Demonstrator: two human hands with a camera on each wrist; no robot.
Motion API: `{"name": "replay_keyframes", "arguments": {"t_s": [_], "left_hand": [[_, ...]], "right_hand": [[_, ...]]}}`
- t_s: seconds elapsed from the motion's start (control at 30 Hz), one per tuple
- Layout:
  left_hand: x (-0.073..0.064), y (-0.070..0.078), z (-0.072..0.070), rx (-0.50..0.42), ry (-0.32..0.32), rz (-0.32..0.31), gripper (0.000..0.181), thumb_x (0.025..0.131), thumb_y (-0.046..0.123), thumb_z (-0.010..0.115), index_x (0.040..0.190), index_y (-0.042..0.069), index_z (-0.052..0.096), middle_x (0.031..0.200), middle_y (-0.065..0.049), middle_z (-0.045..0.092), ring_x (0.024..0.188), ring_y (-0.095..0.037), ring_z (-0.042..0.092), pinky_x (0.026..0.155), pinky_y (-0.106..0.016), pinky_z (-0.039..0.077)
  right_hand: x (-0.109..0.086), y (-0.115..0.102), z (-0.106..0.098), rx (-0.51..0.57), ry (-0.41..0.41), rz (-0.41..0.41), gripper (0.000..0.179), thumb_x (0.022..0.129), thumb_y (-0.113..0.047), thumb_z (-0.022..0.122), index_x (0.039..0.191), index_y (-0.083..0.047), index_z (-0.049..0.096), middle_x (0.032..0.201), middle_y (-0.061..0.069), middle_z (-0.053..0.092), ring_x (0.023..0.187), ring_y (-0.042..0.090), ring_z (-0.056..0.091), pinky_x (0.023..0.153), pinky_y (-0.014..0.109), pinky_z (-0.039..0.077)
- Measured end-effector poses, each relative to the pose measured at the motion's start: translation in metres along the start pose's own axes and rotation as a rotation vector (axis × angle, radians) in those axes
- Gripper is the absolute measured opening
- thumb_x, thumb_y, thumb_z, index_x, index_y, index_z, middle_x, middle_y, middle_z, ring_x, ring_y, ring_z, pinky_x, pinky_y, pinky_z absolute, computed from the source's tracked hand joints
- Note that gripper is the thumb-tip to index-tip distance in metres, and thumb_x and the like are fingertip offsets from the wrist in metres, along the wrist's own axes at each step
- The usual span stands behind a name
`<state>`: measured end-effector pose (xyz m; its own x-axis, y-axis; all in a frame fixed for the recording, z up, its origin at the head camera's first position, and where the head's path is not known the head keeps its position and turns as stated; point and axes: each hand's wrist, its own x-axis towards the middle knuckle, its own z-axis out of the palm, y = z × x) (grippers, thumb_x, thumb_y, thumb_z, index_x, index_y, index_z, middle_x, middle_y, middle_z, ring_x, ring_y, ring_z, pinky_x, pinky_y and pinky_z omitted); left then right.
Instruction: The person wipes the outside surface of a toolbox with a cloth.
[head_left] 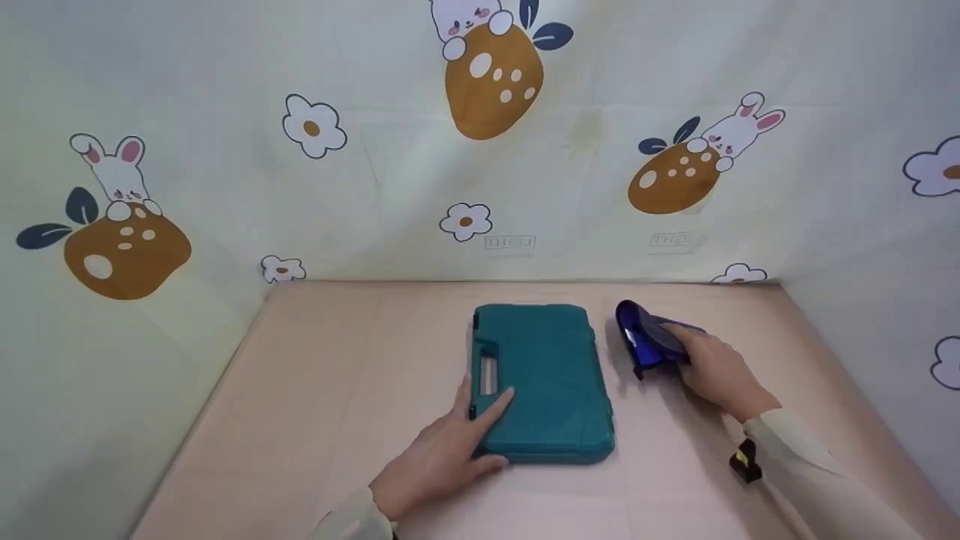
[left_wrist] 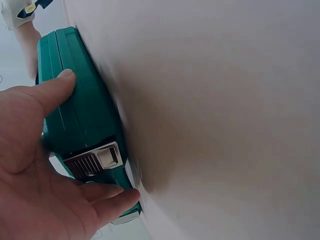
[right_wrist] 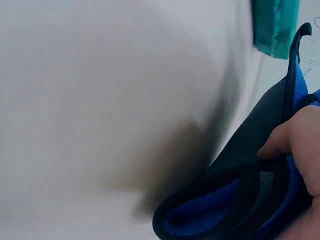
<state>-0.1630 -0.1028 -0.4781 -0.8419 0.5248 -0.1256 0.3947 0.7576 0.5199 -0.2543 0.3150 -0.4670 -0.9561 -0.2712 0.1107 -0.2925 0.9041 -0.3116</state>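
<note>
A teal plastic carrying case [head_left: 544,375] lies flat on the table, its handle cutout on the left side. My left hand [head_left: 442,457] rests at its near left corner, one finger across the top, another along the side, thumb against the near end. In the left wrist view, the fingers [left_wrist: 117,205] reach past a ribbed latch [left_wrist: 97,159]. To the right of the case, my right hand [head_left: 724,371] grips a folded fabric wrap [head_left: 652,337], black outside with a blue lining. The right wrist view shows the thumb pressing the wrap [right_wrist: 250,145] from outside.
The table [head_left: 360,360] has a pale pinkish cover. Behind it and along both sides hangs a light curtain [head_left: 375,195] printed with rabbits, fruit and flowers. A black strap clip [head_left: 745,461] hangs at the right sleeve.
</note>
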Motion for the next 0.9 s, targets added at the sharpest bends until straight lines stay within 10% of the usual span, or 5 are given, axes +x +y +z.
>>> {"name": "replay_keyframes", "arguments": {"t_s": [0.53,0.9], "left_hand": [[0.008,0.003,0.002,-0.039,-0.005,-0.037,0.088,0.095,0.056,0.066,0.163,0.043,0.011,0.165,-0.026,-0.007,0.137,-0.04,0.044,0.103,-0.053,0.043],[0.01,0.006,0.002,0.012,0.016,0.005,0.087,0.096,0.051,0.067,0.164,0.038,0.014,0.163,-0.031,-0.001,0.133,-0.04,0.048,0.102,-0.049,0.046]], "right_hand": [[0.028,-0.045,-0.025,0.221,0.057,0.058,0.053,0.095,0.006,0.06,0.146,0.0,0.048,0.136,0.028,0.055,0.119,0.047,0.053,0.102,0.068,0.036],[0.061,-0.09,-0.02,0.192,0.132,-0.096,0.04,0.098,0.006,0.057,0.137,-0.004,0.058,0.127,0.018,0.063,0.114,0.037,0.059,0.103,0.061,0.041]]}}
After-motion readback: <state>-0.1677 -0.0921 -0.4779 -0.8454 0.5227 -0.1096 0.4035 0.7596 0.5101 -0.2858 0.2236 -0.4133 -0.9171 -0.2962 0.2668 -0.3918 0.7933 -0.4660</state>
